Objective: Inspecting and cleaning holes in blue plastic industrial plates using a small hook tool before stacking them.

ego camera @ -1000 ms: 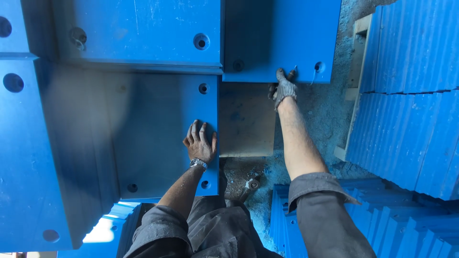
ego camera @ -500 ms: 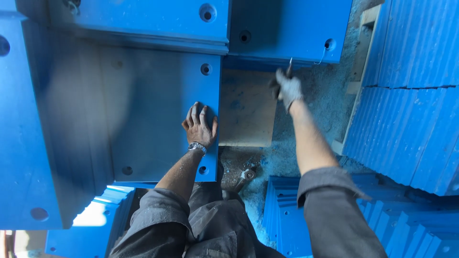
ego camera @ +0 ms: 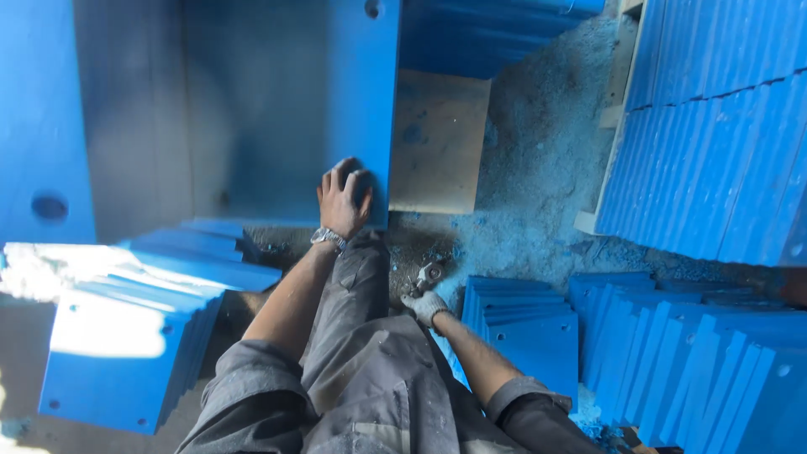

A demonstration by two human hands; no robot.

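big blue panel, flat, dusty, bolt holes; left hand splayed open on its edge. right hand, gloved, clamped on small metal tool.

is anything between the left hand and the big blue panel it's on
Nothing visible. The left hand lies flat, fingers spread, directly on the big blue panel near its lower right corner. The gloved right hand is apart, low by the knee, holding a small metal tool over the dusty floor.
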